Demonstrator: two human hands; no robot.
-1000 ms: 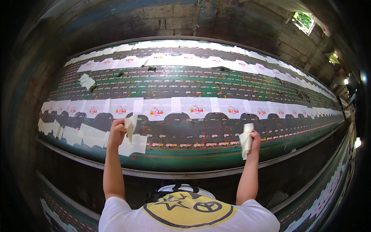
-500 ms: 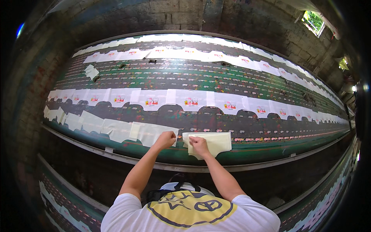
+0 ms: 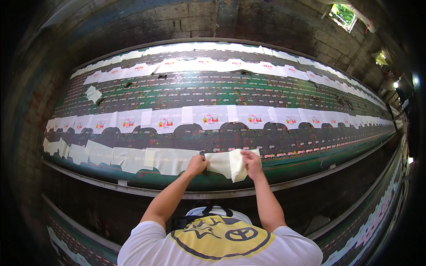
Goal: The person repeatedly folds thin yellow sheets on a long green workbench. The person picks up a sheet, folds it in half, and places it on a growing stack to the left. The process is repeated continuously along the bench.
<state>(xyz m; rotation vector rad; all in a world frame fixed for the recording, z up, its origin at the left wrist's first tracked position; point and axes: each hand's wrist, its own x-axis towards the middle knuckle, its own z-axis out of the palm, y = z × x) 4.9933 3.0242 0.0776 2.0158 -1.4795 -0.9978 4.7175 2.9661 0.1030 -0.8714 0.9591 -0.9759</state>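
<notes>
My left hand is closed in a pinch at the left edge of a cream cut fabric piece on the near edge of the long table. The fingers of my right hand grip the right part of the same cloth, which is lifted and folded over in a standing crease. Behind that hand, a corner of pale fabric shows on the table; most of it is hidden. Left of my left hand, plain fabric pieces lie side by side in a row, some overlapping.
The long dark green table carries a row of white pieces printed with pink and red cartoon figures, with more rows behind. A crumpled white scrap lies at the left. Another table stands behind me; a block wall rises beyond.
My right hand has moved right, drawing the top fabric piece out and folding its right part up. My left hand has shifted slightly right onto the cloth's left edge. The view has shifted a little.
</notes>
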